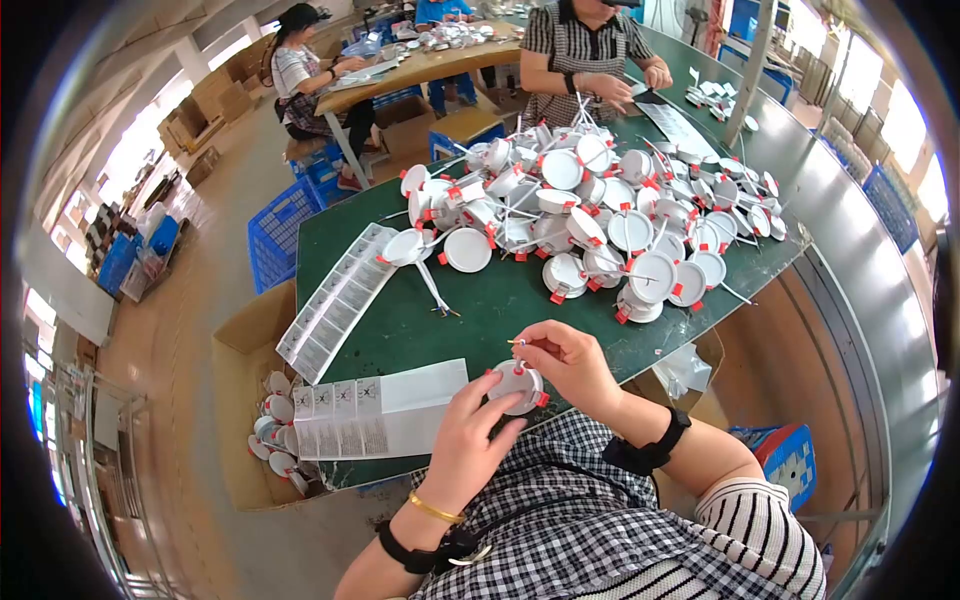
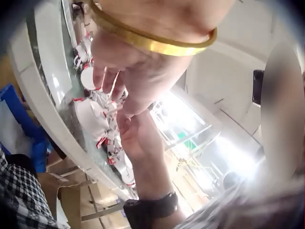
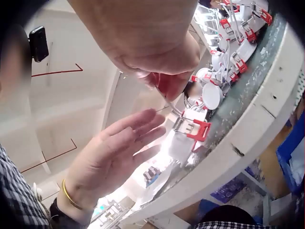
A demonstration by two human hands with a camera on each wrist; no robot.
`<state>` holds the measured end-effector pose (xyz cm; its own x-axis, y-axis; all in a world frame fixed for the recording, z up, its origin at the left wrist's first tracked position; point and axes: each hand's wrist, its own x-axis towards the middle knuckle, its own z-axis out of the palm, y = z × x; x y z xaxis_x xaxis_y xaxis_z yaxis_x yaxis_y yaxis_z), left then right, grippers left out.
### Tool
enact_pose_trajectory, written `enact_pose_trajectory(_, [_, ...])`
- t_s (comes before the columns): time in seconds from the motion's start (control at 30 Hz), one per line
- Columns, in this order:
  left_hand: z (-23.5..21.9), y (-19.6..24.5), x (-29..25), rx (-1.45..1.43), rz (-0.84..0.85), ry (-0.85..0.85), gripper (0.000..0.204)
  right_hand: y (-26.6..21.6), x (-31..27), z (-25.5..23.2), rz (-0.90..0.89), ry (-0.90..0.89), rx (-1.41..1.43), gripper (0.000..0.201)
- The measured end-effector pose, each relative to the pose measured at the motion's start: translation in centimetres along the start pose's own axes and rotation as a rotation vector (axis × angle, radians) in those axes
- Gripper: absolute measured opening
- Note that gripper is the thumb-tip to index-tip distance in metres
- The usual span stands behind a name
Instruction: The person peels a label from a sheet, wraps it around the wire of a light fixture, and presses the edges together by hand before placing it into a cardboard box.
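Note:
In front of the person's body, the left hand holds a small round white downlight with red spring clips. Its fingers and thumb lie along the edge of the lamp. The right hand pinches the lamp's short white cable near its end, where thin coloured wire tips stick out past the fingertips. In the right wrist view the cable runs from those fingers down to the downlight, with the left hand beside it. The left wrist view shows both hands meeting, with the lamp mostly hidden.
A big heap of similar downlights covers the back of the green table. Printed sheets lie at its left, one beneath a single downlight. A cardboard box with more lamps stands lower left. Other people sit opposite.

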<state>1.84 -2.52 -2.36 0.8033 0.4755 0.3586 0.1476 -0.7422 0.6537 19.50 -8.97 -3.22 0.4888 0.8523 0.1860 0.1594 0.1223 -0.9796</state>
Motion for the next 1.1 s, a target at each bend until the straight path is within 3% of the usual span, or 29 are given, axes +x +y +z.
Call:
enact_pose_trajectory(0.13, [2.7, -1.1, 1.0, 0.108, 0.073, -0.047, 0.039, -0.5, -0.1, -0.1, 0.104, -0.056, -0.072, 0.014])
enact_pose_trajectory(0.27, [4.1, -1.8, 1.4, 0.155, 0.106, -0.019, 0.039, -0.8, 1.2, -0.4, 0.048, -0.108, -0.163, 0.018])
enact_pose_trajectory(0.33, [4.5, -1.7, 1.6, 0.149, 0.107, -0.013, 0.04, 0.7, 2.2, 0.0, 0.2, -0.081, 0.125, 0.023])
enact_pose_trajectory(0.47, [4.5, -1.6, 2.0, 0.147, 0.105, -0.024, 0.041, 0.2, 3.9, 0.3, 0.192, -0.033, 0.218, 0.028])
enact_pose_trajectory(0.57, [4.6, -1.5, 2.3, 0.171, 0.131, -0.019, 0.044, -0.6, 4.4, -0.2, 0.361, -0.15, 0.252, 0.028])
enact_pose_trajectory(0.63, [4.7, -1.4, 2.5, 0.18, 0.145, 0.007, 0.045, -0.4, 4.6, 0.2, 0.409, -0.017, 0.418, 0.031])
enact_pose_trajectory(0.7, [5.3, -2.1, 3.0, 0.199, 0.141, 0.023, 0.045, -0.4, 5.1, 0.2, 0.364, 0.005, 0.371, 0.031])
enact_pose_trajectory(0.77, [5.9, -2.5, 3.6, 0.228, 0.135, 0.043, 0.045, -0.8, 5.3, 0.1, 0.198, 0.004, 0.074, 0.029])
enact_pose_trajectory(0.9, [5.1, -1.9, 3.3, 0.129, 0.117, 0.052, 0.042, -1.3, 4.5, -0.5, 0.073, 0.036, -0.014, 0.027])
enact_pose_trajectory(0.97, [2.7, -1.3, 3.0, 0.094, 0.097, 0.102, 0.033, -1.3, 3.8, -0.5, -0.097, 0.145, -0.028, 0.035])
enact_pose_trajectory(1.03, [0.2, -3.7, 2.0, 0.093, 0.035, 0.134, 0.027, -2.7, 2.9, -0.4, -0.398, 0.286, -0.491, 0.036])
enact_pose_trajectory(1.1, [-3.1, -6.6, 0.9, 0.147, -0.039, 0.202, 0.017, -4.1, 2.2, 1.1, -0.566, 0.118, -0.576, 0.037])
